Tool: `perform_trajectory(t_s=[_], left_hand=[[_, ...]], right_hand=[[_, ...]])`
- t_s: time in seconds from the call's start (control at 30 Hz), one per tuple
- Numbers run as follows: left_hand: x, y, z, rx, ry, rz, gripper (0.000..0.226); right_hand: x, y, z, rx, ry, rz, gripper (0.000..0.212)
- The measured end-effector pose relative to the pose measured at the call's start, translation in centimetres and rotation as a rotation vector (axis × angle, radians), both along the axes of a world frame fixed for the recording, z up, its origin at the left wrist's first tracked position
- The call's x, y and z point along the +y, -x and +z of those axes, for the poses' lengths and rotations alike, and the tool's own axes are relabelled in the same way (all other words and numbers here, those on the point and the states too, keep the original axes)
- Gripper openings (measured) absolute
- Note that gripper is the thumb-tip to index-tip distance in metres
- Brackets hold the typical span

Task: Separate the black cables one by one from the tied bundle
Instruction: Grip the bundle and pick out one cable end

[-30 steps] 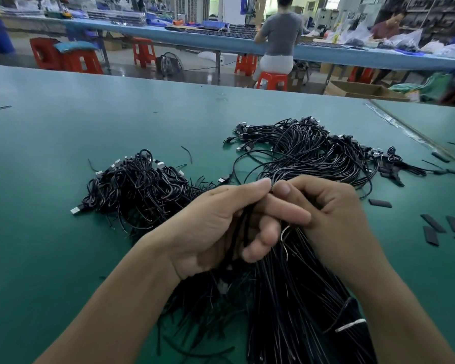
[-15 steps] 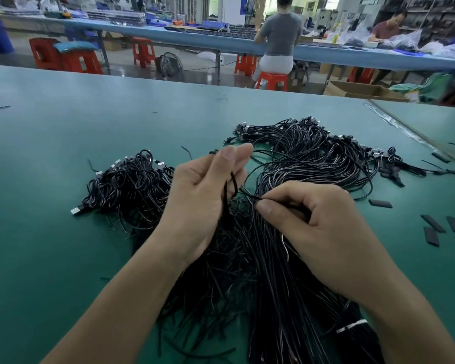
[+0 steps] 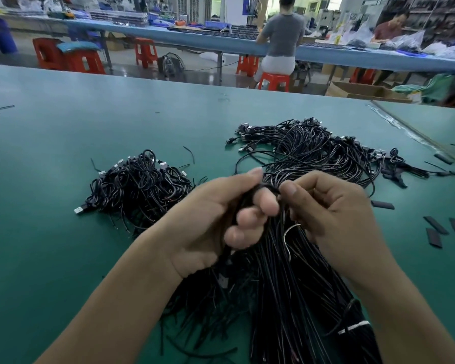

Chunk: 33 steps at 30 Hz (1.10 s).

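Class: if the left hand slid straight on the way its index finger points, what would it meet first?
Most likely the far heap of black cables, which lies just beyond the fingertip of the left hand, though depth is unclear.

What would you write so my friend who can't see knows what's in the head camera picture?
Two hands hold black cables from a tied bundle on a green table: the left hand grips strands, the right hand pinches them. Beyond lie a left pile and a far pile.
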<state>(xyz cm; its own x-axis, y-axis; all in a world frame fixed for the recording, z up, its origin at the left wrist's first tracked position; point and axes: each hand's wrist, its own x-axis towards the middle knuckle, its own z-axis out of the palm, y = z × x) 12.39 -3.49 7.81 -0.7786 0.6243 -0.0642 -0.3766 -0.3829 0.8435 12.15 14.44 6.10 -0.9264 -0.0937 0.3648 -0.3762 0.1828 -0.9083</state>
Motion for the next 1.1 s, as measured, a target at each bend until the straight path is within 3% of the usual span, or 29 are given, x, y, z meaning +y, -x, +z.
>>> perform_trajectory(t_s=[0.13, 0.2, 0.27, 0.4, 0.5, 0.6, 0.73, 0.83, 0.93, 1.1], left_hand=[[-0.4, 0.5, 0.4, -0.163, -0.436, 0.093, 0.028], [-0.1, 0.9, 0.1, -0.127, -0.475, 0.304, 0.033], [0.3, 1.3, -0.5, 0.001, -0.343, 0.493, 0.036], [1.0, 1.5, -1.9, 0.278, 0.135, 0.722, 0.034], [1.0, 1.3, -2.0, 0.377, 0.392, 0.642, 0.030], [1.0, 0.8, -1.9, 0.443, 0.644, 0.450, 0.043], [0.8, 0.0, -1.2, 0.262, 0.515, 0.142, 0.052], [0.2, 0.0, -0.9, 0.200, 0.415, 0.083, 0.049], [0.0, 0.0, -0.9, 0.150, 0.311, 0.051, 0.049], [0.4, 0.3, -1.2, 0.083, 0.223, 0.064, 0.046]], right_hand=[[-0.3, -0.1, -0.4, -0.064, -0.275, 0.023, 0.029], [-0.6, -0.4, -0.5, -0.072, -0.392, 0.057, 0.020], [-0.9, -0.8, -0.4, -0.035, -0.491, 0.101, 0.020], [-1.0, -1.5, 0.4, 0.055, -0.637, 0.043, 0.033], [-0.6, -1.4, 0.9, 0.134, -0.575, -0.007, 0.019], [-0.7, -1.3, 0.9, 0.168, -0.416, -0.014, 0.014], [-0.6, -0.9, 0.5, 0.121, -0.194, 0.092, 0.020], [-0.2, -0.5, 0.3, 0.054, -0.190, 0.142, 0.020], [0.0, -0.3, 0.2, -0.042, -0.054, 0.250, 0.004], [0.2, -0.4, 0.1, -0.006, -0.137, 0.158, 0.004]])
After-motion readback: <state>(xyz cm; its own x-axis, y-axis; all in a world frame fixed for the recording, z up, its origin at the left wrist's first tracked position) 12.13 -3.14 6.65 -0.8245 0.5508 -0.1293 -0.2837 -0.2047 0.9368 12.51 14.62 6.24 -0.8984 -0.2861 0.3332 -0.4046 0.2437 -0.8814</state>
